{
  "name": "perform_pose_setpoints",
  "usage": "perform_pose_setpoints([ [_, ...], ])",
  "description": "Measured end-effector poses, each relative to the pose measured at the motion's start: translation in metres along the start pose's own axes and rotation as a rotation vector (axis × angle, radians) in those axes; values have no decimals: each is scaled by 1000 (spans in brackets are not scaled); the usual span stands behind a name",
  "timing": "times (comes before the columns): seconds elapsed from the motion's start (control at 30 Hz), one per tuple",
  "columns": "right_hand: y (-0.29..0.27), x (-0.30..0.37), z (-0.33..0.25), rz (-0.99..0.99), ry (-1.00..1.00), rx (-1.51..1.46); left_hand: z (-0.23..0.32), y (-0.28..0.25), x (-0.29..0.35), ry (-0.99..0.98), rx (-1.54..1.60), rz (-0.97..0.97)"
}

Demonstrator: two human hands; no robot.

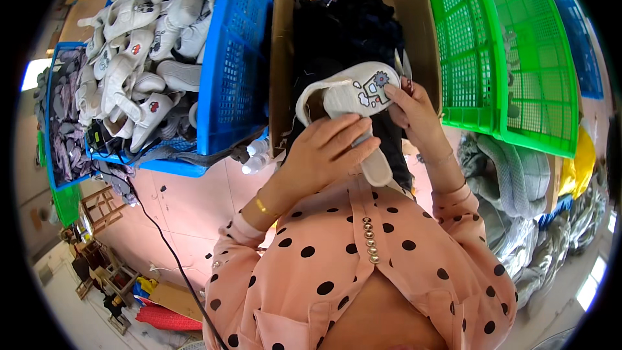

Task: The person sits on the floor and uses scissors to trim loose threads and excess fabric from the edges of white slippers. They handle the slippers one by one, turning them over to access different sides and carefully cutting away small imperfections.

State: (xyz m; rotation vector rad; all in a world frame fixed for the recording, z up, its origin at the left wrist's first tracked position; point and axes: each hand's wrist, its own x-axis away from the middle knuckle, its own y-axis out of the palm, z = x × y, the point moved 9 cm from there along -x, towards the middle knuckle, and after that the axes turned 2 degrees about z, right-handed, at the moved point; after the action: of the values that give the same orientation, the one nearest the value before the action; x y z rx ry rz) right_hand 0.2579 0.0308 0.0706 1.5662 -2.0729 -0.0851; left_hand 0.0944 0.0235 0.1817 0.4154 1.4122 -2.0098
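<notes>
A white cloth shoe upper (350,94) with a printed pattern of a grey gear-like flower and small shapes is held in front of my chest, above a cardboard box. My left hand (337,146) grips its lower part from the left, fingers lying across the fabric. A pale strip-like end (376,163) hangs below those fingers, and I cannot tell whether it belongs to the same piece. My right hand (414,113) pinches the patterned end with the thumb on top. Small metal snips (403,65) stick up from that same hand, blades pointing away from me; their handle is mostly hidden.
The cardboard box (424,32) holds dark fabric. At left, a blue crate (236,58) is heaped with white shoe uppers (139,52). Green crates (531,58) stand at right, above grey padded material (512,175). A black cable (172,253) runs down the left side.
</notes>
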Motion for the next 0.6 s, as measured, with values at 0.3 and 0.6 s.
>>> perform_pose_setpoints([
  [0.3, 4, 11, -30, -168, -269, 231, 46, -78, -35, -12, 1330, 257],
  [0.6, -43, 16, 14, -61, -128, 35, 13, -79, -14, -45, 767, 249],
])
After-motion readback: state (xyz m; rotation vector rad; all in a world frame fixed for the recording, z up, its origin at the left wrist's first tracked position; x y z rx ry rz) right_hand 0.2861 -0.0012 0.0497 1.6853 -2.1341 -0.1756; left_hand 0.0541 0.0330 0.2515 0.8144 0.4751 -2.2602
